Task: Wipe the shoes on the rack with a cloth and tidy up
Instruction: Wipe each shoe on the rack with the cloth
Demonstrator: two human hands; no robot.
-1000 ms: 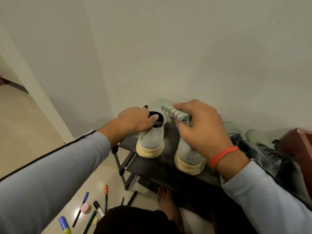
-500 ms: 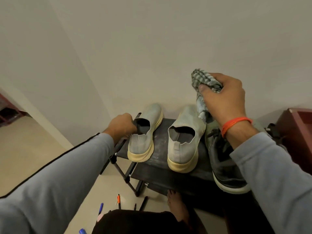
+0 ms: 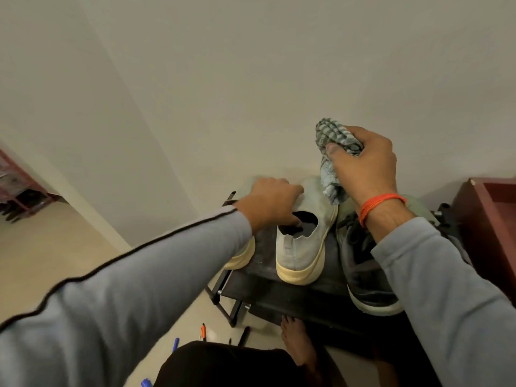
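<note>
Right hand [image 3: 365, 163] raised above the black rack [image 3: 293, 291], fingers bunched tight around a checked grey cloth [image 3: 331, 141] (one loose end hangs toward the shoes). Left hand [image 3: 270, 202] reaches across, thumb hooked into the opening of the grey slip-on shoe [image 3: 303, 241] on the top shelf. Its pair [image 3: 243, 258] sits mostly hidden under the left sleeve; a dark sneaker [image 3: 363, 277] stands just beside, to the right.

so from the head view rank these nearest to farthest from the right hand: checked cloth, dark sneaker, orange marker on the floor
1. checked cloth: gripped in the right hand itself.
2. dark sneaker: on the rack just below that wrist.
3. orange marker: down on the floor, left of the rack.
</note>
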